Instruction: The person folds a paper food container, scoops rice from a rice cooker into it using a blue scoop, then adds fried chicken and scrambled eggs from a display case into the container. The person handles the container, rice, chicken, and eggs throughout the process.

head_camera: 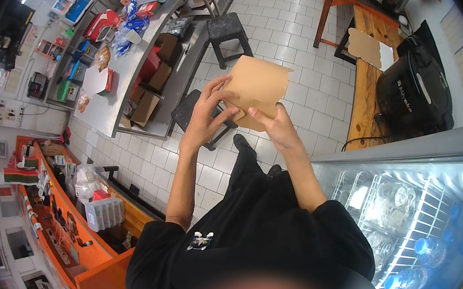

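In front of my body I hold a brown kraft paperboard piece (259,76) with notched, wavy edges on its right side. It is partly folded, and a small flap (239,116) shows at its lower left. My left hand (209,111) grips the left side, with its thumb near the flap and its fingertips on the board. My right hand (282,127) pinches the lower right part, thumb on the near face and the other fingers mostly hidden behind. The board is held above the tiled floor.
To the left runs a steel worktable (110,106) with a red-and-white box (102,81) and plastic packs. Two black stools (228,29) (186,108) stand beside it. At right, a wooden table (367,96) carries flat kraft board (362,47) and a black cooker (416,89); a bottle fridge (397,208) is nearer.
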Demonstrator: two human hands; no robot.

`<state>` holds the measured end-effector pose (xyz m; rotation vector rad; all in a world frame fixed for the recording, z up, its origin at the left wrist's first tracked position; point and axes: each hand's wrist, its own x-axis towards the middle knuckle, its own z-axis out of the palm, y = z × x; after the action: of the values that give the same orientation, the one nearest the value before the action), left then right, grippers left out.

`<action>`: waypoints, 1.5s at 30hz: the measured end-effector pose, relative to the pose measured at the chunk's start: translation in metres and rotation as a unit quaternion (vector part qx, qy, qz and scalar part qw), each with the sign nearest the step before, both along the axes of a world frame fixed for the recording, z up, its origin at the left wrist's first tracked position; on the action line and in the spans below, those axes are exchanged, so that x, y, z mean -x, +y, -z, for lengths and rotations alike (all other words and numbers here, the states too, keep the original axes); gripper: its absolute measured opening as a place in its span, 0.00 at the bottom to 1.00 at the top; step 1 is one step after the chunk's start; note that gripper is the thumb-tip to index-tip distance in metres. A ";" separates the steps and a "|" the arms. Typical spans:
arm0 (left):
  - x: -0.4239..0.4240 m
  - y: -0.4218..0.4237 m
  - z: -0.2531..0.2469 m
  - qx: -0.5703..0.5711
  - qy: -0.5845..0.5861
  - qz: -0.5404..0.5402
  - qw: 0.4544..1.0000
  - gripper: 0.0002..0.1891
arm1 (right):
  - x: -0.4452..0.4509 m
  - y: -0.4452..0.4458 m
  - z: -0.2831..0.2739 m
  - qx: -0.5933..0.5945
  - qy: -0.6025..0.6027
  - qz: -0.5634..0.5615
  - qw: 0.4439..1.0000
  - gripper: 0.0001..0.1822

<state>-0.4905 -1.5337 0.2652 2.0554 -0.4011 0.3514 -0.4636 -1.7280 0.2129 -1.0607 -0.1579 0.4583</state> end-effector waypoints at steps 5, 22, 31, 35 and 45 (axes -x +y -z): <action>-0.004 0.004 0.009 0.094 0.057 0.085 0.990 0.10 | -0.005 -0.014 -0.009 0.027 -0.057 -0.020 0.998 0.24; -0.022 0.005 0.046 0.230 0.086 0.130 0.961 0.38 | -0.016 -0.017 -0.001 0.024 -0.061 -0.113 0.991 0.32; -0.012 -0.007 0.017 -0.010 0.030 0.040 0.999 0.53 | -0.014 -0.013 -0.007 -0.003 -0.075 0.007 0.997 0.29; -0.005 -0.022 0.022 0.023 0.085 -0.037 0.995 0.42 | -0.017 -0.007 0.008 0.039 -0.085 0.050 0.994 0.23; 0.003 -0.024 0.048 -0.180 -0.118 -0.138 0.967 0.26 | -0.016 -0.016 0.034 0.110 -0.144 0.035 0.983 0.12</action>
<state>-0.4931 -1.5578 0.2173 2.4424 -0.3395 0.7432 -0.4480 -1.7441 0.1790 -1.3438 -0.3304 0.2593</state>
